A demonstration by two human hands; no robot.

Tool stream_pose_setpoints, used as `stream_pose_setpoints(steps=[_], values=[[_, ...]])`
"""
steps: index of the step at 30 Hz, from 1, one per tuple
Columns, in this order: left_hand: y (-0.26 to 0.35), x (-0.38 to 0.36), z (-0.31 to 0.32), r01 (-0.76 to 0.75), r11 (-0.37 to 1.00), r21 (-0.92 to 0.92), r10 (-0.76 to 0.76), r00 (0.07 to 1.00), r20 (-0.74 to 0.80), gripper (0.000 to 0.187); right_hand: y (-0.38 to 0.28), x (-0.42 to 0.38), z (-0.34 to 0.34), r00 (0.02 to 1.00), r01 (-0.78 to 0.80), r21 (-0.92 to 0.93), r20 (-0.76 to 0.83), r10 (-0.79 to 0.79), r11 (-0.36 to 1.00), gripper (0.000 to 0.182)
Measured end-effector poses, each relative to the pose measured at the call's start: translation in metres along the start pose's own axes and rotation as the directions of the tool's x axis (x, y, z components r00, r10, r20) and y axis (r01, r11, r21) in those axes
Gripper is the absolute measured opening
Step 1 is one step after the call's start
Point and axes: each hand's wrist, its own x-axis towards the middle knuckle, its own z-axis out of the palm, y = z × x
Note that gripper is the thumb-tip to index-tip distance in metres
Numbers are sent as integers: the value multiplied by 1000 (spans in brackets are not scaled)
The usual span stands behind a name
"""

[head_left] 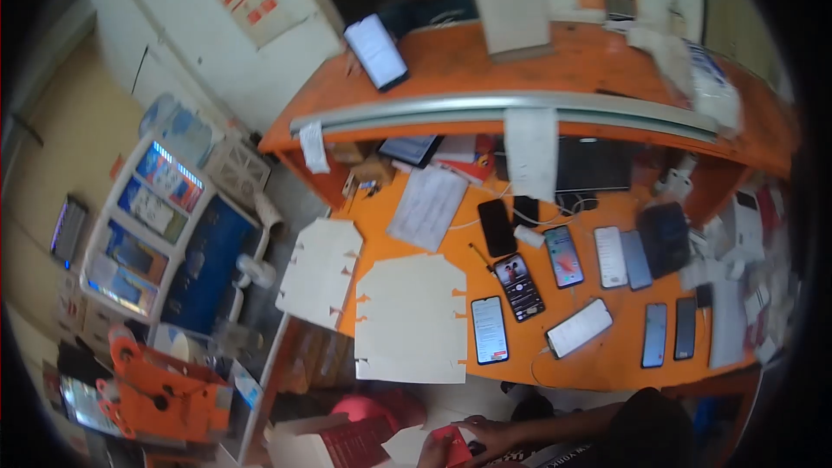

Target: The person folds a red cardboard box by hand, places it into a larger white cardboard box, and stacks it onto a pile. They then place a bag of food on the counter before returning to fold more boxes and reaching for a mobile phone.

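Observation:
At the bottom edge, my left hand (pixel 432 451) grips a small red item (pixel 451 445). My right hand (pixel 490 433) closes on the item's right side, beside a small dark spot; its forearm comes in from the right. What the red item is cannot be made out. Left of my hands are an open white flap and a dark red printed box (pixel 357 444). Above them, two flat white cardboard sheets, one large (pixel 411 321) and one smaller (pixel 321 273), lie at the orange desk's left front.
Several phones lie on the orange desk (pixel 572 370), among them a white-screened one (pixel 579 328), with cables around. A person (pixel 433 0) stands behind the raised counter (pixel 433 56), near an upright lit phone (pixel 376 52). An orange machine (pixel 165 399) stands at lower left.

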Motion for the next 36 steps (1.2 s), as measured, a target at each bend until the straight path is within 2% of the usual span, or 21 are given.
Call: stream_pose_setpoints(steps=[2, 4, 6, 7, 8, 10, 11, 12, 15, 16, 17, 18, 21, 24, 27, 29, 30, 31, 32, 34, 36], values=[[1, -3, -20, -52, 990, 130, 46, 998, 51, 48, 13, -18, 1, 978, -202, -212, -90, 187, 956, 94], [-11, -5, -33, -123, 959, 257, 92, 987, 129, 49, -20, -37, -18, 895, -446, -173, -57, 443, 878, 101], [-36, -2, -43, -214, 917, 337, 148, 966, 210, 50, 10, -51, -13, 874, -486, -337, -209, 439, 806, 97], [-54, -1, -40, -265, 934, 241, 228, 959, 170, 44, 23, -63, -7, 838, -535, -339, -331, 434, 774, 91], [-90, 15, -48, -349, 897, 272, 241, 901, 361, 43, 26, -87, 2, 782, -598, -333, -443, 439, 730, 86], [-143, 47, -50, -528, 809, 259, 209, 670, 712, 41, -10, -137, 16, 613, -758, -159, -505, 607, 633, 74], [-130, 32, -52, -698, 676, 239, 391, 614, 686, 41, 29, -162, 36, 556, -749, -29, -570, 605, 662, 69], [-114, 27, -50, -663, 706, 248, 322, 612, 722, 41, 68, -188, 57, 496, -714, 96, -630, 598, 693, 64], [-90, 27, -38, -577, 744, 337, 87, 584, 807, 41, 146, -281, 133, 223, -663, 527, -541, 811, 533, 60], [-78, 29, -31, -579, 739, 346, 64, 571, 818, 41, 93, -313, 151, -5, -716, 661, -328, 945, 226, 65], [-67, 30, -24, -584, 732, 350, 51, 561, 827, 41, 167, -340, 209, -239, -730, 663, -476, 846, 166, 68], [-56, 32, -18, -589, 726, 356, 42, 554, 831, 41, 151, -363, 237, -329, -679, 734, -323, 888, 16, 66], [-13, 37, 2, -590, 720, 366, 30, 553, 833, 41, 202, -414, 327, -387, -591, 799, -158, 908, -113, 63], [25, 36, 27, -573, 726, 381, 6, 558, 830, 40, 194, -420, 349, -494, -429, 903, -211, 843, -25, 58], [56, 32, 57, -556, 729, 399, -26, 561, 828, 40, 199, -425, 307, -595, -426, 873, -467, 654, 237, 54], [79, 28, 82, -534, 735, 418, -52, 571, 819, 40, 206, -442, 253, -681, -163, 827, -489, 546, 537, 52], [87, 26, 96, -523, 735, 431, -68, 576, 815, 40, 180, -458, 216, -662, 60, 794, -422, 619, 605, 56], [97, 24, 110, -510, 736, 444, -83, 584, 808, 40, 170, -473, 183, -716, 130, 687, -434, 547, 715, 52], [107, 21, 124, -497, 736, 459, -98, 593, 799, 40, 175, -490, 150, -855, -6, 612, -414, 313, 791, 48], [128, 12, 151, -465, 736, 492, -137, 610, 781, 40, 189, -550, 91, -909, 53, 447, -348, 228, 893, 46], [149, 3, 176, -436, 730, 527, -173, 628, 759, 40, 114, -607, 38, -958, 154, 242, -201, 204, 958, 42]])
